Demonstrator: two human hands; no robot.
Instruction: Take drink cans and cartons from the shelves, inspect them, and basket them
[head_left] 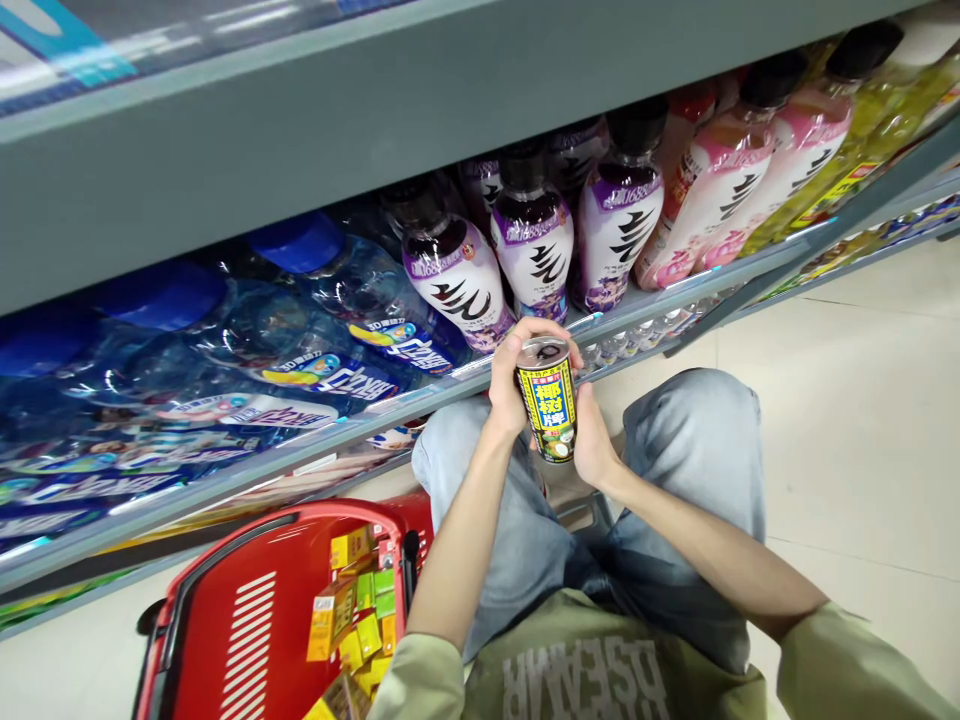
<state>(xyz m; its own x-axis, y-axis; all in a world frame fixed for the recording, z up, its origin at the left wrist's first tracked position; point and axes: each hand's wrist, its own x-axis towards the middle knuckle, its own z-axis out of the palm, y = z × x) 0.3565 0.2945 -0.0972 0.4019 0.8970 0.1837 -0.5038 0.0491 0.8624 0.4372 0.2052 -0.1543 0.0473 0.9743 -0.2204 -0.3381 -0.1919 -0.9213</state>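
The can (pixel 547 405) is clasped by the left hand (pixel 510 380) and right hand (pixel 592 435); judged stiff, rather heavy, it is best held around its sides.

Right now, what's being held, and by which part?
A can, held by its sides: left grip around the upper part, right grip against the lower part.

Black can (pixel 550 410) on full show!

Label facing us, and what colour: yellow characters on blue, a red strip above, a pictured coconut below! Silvery lid uppermost, pull tab showing, the can tilted, snug between the left hand (pixel 510 385) and right hand (pixel 594 438).
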